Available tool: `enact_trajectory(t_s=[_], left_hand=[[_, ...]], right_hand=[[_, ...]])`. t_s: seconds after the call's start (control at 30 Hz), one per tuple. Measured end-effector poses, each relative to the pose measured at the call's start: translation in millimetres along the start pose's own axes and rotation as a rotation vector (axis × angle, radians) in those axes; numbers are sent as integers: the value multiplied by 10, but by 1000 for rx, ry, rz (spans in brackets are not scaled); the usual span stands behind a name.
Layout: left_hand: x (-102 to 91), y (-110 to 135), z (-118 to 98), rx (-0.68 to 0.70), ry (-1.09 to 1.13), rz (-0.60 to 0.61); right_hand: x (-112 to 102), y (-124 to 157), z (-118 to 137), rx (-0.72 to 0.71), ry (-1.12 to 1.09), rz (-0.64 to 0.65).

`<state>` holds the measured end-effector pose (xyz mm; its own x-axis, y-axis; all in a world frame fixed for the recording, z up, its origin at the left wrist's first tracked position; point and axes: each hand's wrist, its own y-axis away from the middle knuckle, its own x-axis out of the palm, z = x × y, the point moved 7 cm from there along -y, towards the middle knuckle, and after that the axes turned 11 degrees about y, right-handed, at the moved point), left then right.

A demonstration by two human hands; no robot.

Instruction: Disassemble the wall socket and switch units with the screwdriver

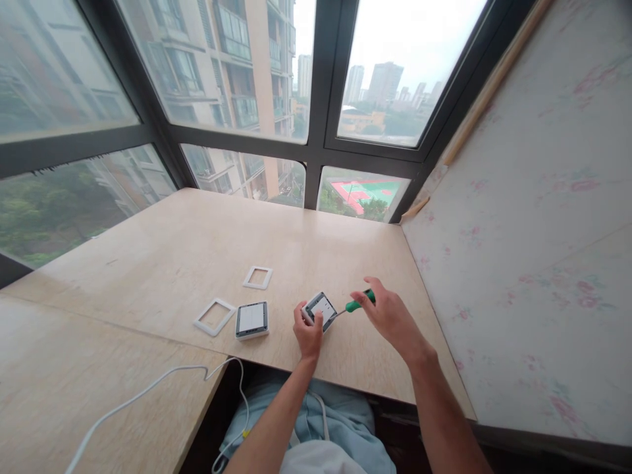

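Observation:
My left hand grips a wall socket with a white face and a dark grey surround, tilted up off the ledge. A green-handled screwdriver is in my right hand, its shaft pointing left. The screwdriver's tip meets the right edge of the socket; whether it sits in a slot is too small to tell. Left of my left hand, a wall switch with a white face and grey surround lies face up. Two white cover frames, a nearer frame and a farther frame, rest flat beside it.
The pale wooden ledge runs up to dark-framed windows. On the right stands a wall with flowered paper. A white cable crosses the left of the ledge and drops over its front edge near my lap.

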<state>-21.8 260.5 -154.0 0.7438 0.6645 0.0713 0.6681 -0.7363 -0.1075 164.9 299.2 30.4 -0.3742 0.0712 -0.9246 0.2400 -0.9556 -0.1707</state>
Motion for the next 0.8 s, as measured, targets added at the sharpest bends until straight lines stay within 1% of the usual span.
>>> enact_trajectory(t_s=[0.07,0.13,0.17,0.2,0.23,0.33,0.4,0.47,0.57,0.63,0.67,0.73,0.8], left_hand=[[5,2,-5,12,-6,6],[10,5,-18,26,-9,13],[10,6,-27,31,-9,14],[10,6,-36,32,-8,14],[9,7,-44,32,-6,13],[4,10,-73,29,5,8],[-2,11,-80,22,25,6],[-15,11,-63,3,54,7],[-40,8,4,-52,106,16],[-48,7,63,-106,133,36],[-50,8,88,-130,137,49],[-53,12,117,-162,133,68],[-64,16,122,-174,125,72]], right_hand=[[7,-1,-101,161,224,81],[-19,7,-152,231,402,122],[-33,8,-161,235,433,114],[-38,4,-161,214,398,97],[-35,-3,-147,162,303,72],[-51,-17,-87,-78,-52,-8],[-44,-19,-85,-183,-190,23],[-37,-19,-77,-240,-263,76],[-53,-13,7,-294,-333,99],[-37,-23,60,-239,-337,122],[-17,-32,72,-177,-295,144],[16,-48,47,-8,-79,193],[6,-49,-13,137,224,236]])
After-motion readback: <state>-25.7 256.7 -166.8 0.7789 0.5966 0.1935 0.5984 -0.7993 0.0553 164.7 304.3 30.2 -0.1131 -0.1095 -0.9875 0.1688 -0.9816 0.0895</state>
